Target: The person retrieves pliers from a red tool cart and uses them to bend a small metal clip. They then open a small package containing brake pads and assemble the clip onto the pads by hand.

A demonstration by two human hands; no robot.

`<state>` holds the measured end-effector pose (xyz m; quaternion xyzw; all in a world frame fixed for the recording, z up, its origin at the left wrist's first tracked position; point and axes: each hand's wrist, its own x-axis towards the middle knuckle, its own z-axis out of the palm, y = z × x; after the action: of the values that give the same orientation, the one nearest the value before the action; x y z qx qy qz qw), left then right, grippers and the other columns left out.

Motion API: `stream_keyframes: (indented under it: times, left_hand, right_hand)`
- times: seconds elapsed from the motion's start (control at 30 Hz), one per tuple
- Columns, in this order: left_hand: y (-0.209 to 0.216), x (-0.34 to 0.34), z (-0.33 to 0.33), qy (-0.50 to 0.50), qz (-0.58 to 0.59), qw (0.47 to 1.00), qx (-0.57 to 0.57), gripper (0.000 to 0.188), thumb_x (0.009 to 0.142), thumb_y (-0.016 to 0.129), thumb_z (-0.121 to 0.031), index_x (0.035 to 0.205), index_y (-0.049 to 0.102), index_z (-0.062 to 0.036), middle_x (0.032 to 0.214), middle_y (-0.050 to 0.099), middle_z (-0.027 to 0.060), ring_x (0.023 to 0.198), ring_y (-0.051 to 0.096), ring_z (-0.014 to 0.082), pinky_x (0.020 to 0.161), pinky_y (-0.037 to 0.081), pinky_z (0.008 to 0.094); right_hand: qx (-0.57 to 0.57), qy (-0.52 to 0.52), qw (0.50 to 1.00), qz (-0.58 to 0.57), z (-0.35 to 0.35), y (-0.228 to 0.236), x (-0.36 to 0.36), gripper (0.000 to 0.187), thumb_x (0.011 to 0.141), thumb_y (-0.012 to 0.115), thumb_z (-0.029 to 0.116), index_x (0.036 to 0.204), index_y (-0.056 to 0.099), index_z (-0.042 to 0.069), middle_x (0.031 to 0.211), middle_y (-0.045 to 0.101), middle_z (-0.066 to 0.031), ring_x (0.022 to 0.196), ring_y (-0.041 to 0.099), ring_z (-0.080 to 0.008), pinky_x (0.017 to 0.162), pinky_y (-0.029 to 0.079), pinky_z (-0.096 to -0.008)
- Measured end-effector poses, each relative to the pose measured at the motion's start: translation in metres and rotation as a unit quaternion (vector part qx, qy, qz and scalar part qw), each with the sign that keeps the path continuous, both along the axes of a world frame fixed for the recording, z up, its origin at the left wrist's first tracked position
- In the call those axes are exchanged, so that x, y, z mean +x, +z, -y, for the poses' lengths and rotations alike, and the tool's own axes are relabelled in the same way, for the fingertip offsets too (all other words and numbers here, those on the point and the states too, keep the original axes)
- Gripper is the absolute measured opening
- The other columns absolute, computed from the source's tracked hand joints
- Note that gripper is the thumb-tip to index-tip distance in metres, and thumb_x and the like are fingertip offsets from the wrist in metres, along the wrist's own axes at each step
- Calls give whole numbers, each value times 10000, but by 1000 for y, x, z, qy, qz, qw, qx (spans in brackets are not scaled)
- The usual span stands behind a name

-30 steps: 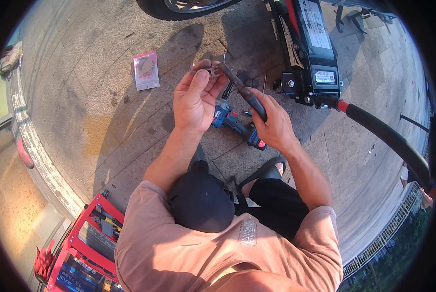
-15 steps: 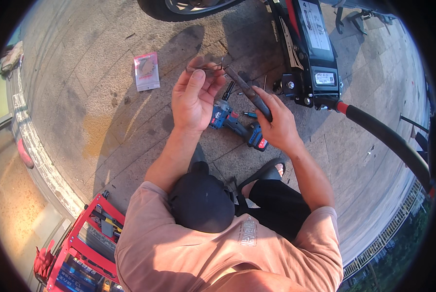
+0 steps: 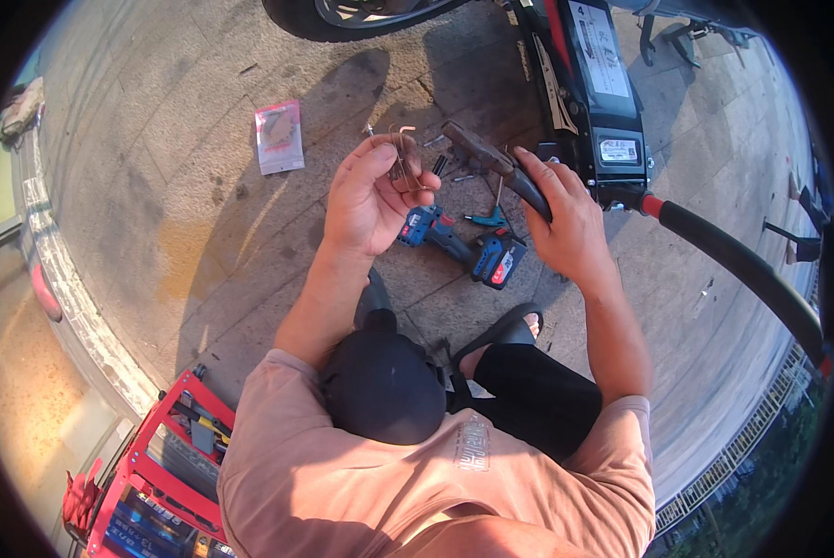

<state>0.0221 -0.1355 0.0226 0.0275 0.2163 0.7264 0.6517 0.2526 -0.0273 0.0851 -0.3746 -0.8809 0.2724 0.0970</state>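
My left hand [image 3: 365, 197] is closed, pinching a small brown metal piece with bent wire-like ends [image 3: 405, 166] between thumb and fingers. Its exact kind is hard to make out. In my right hand [image 3: 566, 221] is a pair of dark pliers [image 3: 491, 160], gripped by the handles. The jaws point up and left toward the metal piece and are apart from it. Below the hands, a blue cordless power tool [image 3: 452, 244] lies on the paving, with a teal-handled tool [image 3: 487, 218] beside it.
A clear plastic packet with a pink label [image 3: 279, 138] lies at the left. Ahead are a wheel [image 3: 342, 28] and a black jack-like device [image 3: 612, 121], whose long handle [image 3: 733, 251] curves down at the right. A red tool rack [image 3: 138, 474] stands at lower left.
The pliers have moved right and away from the metal piece with my right hand. My left hand has turned the piece, so its bent ends now point up.
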Motion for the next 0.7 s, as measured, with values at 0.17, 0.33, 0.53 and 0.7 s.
stream_keyframes:
  times: [0.17, 0.33, 0.53, 0.7]
  left_hand:
    - [4, 7, 2, -39, 79, 996, -4, 216, 975, 526, -170, 1096, 602, -8, 920, 668, 147, 870, 692, 316, 682, 589, 372]
    - [3, 7, 4, -104, 153, 982, 38, 268, 984, 518, -195, 1151, 597, -1, 975, 648, 161, 923, 663, 326, 706, 580, 369]
    - [1, 10, -1, -127, 174, 975, 64, 294, 1001, 495, -172, 1199, 558, 35, 997, 641, 170, 932, 661, 326, 682, 586, 332]
    - [-2, 12, 0, -118, 168, 978, 28, 299, 998, 507, -172, 1218, 550, 25, 1001, 642, 159, 932, 660, 314, 675, 581, 325]
  right_hand:
    - [127, -20, 992, 5, 3, -17, -2, 691, 715, 685, -10, 1369, 550, 166, 1157, 579, -108, 1046, 572, -337, 817, 506, -428]
    - [121, -31, 992, -12, 3, -26, 0, 706, 727, 630, -54, 1402, 504, 111, 1222, 549, -166, 1119, 534, -380, 953, 442, -446]
    - [-29, -64, 998, 2, -1, -30, 4, 683, 728, 653, -47, 1376, 522, 121, 1190, 561, -148, 1048, 576, -377, 843, 497, -440]
    - [-46, -39, 995, -73, 1, -32, 3, 708, 731, 627, -64, 1401, 494, 123, 1196, 562, -160, 1039, 579, -385, 843, 502, -449]
